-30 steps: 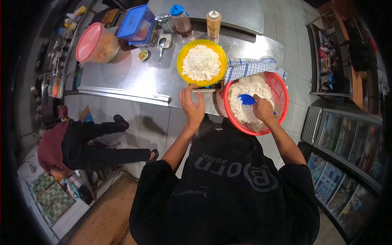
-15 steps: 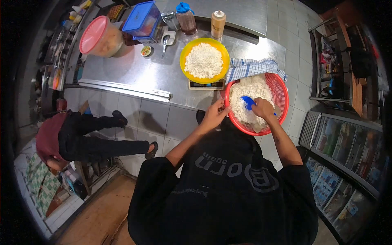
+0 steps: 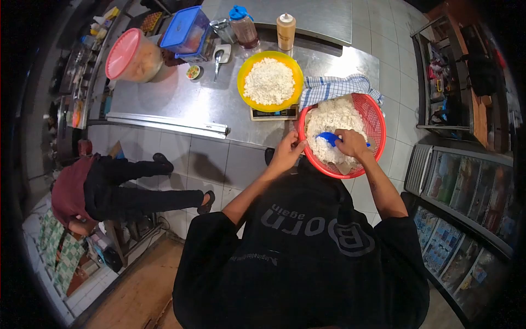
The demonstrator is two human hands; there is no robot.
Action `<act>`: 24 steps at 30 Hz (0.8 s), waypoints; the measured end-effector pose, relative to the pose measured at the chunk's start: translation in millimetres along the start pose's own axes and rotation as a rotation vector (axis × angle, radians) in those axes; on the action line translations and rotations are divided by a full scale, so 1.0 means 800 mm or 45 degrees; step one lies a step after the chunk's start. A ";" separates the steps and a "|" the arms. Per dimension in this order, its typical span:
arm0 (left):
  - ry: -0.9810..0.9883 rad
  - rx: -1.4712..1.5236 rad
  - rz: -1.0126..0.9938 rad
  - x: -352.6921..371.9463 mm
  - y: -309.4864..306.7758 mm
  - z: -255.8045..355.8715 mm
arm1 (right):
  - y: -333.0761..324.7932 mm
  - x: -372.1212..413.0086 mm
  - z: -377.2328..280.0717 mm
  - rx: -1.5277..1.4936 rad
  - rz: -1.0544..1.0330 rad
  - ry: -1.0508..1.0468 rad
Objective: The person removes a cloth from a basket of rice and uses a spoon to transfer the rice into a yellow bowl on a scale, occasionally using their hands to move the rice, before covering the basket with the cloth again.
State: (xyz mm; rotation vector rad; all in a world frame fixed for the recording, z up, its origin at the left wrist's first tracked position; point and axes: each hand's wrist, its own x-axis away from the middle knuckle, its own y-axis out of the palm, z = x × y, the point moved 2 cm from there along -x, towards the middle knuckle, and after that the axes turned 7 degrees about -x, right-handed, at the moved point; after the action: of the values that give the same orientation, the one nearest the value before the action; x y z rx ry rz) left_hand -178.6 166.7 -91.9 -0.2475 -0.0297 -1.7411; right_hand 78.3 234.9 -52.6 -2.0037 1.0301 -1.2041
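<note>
My right hand [image 3: 350,143] is closed round the handle of a blue rice scoop [image 3: 329,138], whose blade lies in white cooked rice [image 3: 335,118]. The rice fills much of a red plastic basket [image 3: 377,123] with mesh walls. At the basket's left rim, my left hand [image 3: 289,151] grips the edge between thumb and fingers. Left of the basket, a yellow plate [image 3: 241,90] heaped with rice rests on a digital scale [image 3: 273,114]. A blue-checked cloth [image 3: 339,89] lies against the basket's far rim.
On the steel table [image 3: 181,109] stand a pink-lidded tub [image 3: 134,57], a blue-lidded box [image 3: 186,33], a blue-topped jug [image 3: 244,28], a sauce bottle [image 3: 286,33], a spoon [image 3: 218,61] and a small cup [image 3: 193,72]. Another person [image 3: 109,189] is at the left; a glass-door fridge [image 3: 466,186] stands right.
My right hand has shifted slightly left and up in the basket, and the scoop's blade now lies flatter in the rice. My left hand stays at the rim.
</note>
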 end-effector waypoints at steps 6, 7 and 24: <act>-0.043 -0.113 0.097 0.003 0.000 0.001 | -0.012 -0.018 0.045 -0.179 -0.299 0.057; -0.050 -0.133 0.108 0.003 -0.001 -0.001 | -0.013 -0.021 0.051 -0.277 -0.282 0.094; -0.423 0.368 -0.073 0.007 0.015 0.007 | -0.022 0.028 -0.004 0.341 -0.013 0.184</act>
State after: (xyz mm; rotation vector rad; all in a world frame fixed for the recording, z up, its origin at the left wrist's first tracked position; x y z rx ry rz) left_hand -167.1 160.3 -86.5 -0.3219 -0.5309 -1.7113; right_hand 87.7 225.4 -27.0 -1.7386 0.8735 -1.4283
